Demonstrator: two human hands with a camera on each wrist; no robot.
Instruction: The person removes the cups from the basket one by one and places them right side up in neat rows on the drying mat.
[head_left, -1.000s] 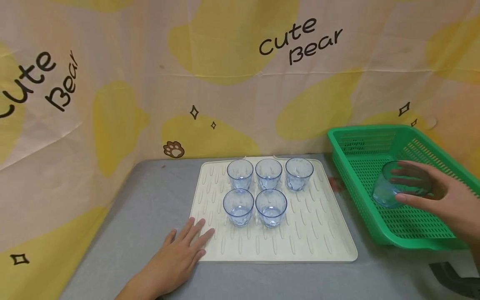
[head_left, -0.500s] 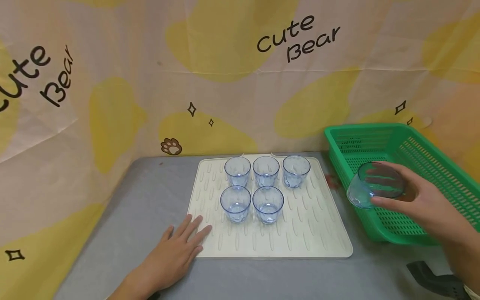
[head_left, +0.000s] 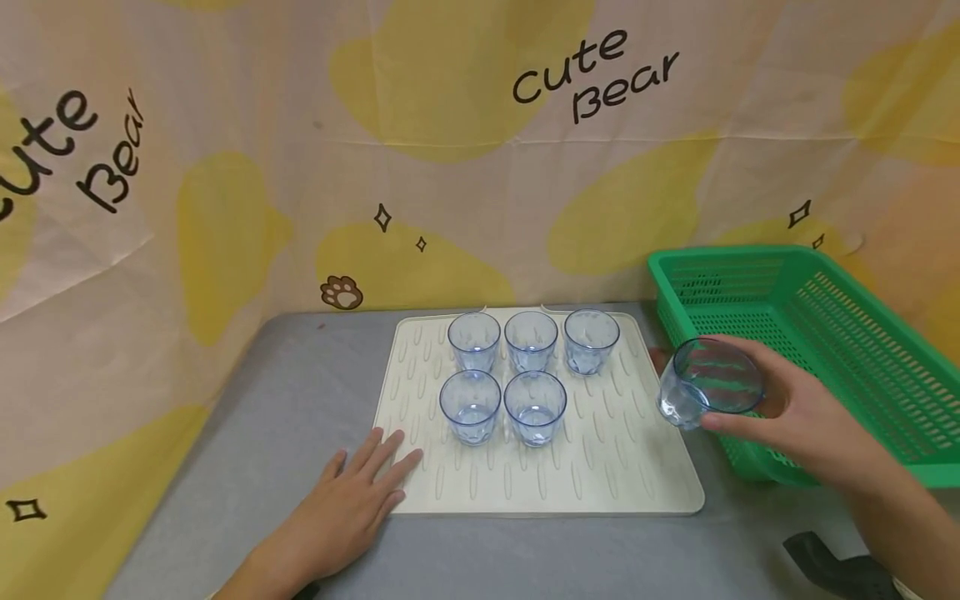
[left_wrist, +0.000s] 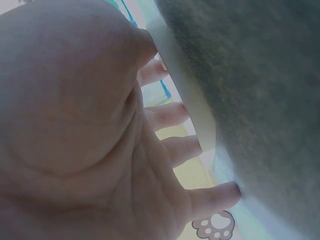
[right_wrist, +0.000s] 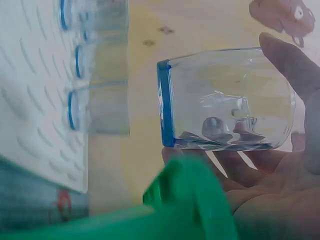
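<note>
My right hand (head_left: pixel 806 421) grips a clear bluish drinking glass (head_left: pixel 708 387) around its side, thumb in front and fingers behind. The glass is tilted, its base toward the drying mat (head_left: pixel 630 467), and overlaps the mat's right edge in the head view. In the right wrist view the same glass (right_wrist: pixel 225 100) shows bare inside, with fingers beneath it. Several matching glasses (head_left: pixel 535 417) stand upright on the white ridged mat, three at the back and two in front. My left hand (head_left: pixel 348 517) rests with spread, straight fingers on the mat's front left corner.
A green plastic basket (head_left: pixel 742 251) with slotted walls stands right of the mat, behind my right forearm. Grey cloth (head_left: pixel 315 383) covers the table. A patterned curtain (head_left: pixel 450 100) hangs along the back and left. A dark curved strap piece (head_left: pixel 832 567) is by my right wrist.
My right hand has carried the glass leftward, from over the basket to the mat's right edge. The left hand stays on the mat corner; the head view shifted slightly.
</note>
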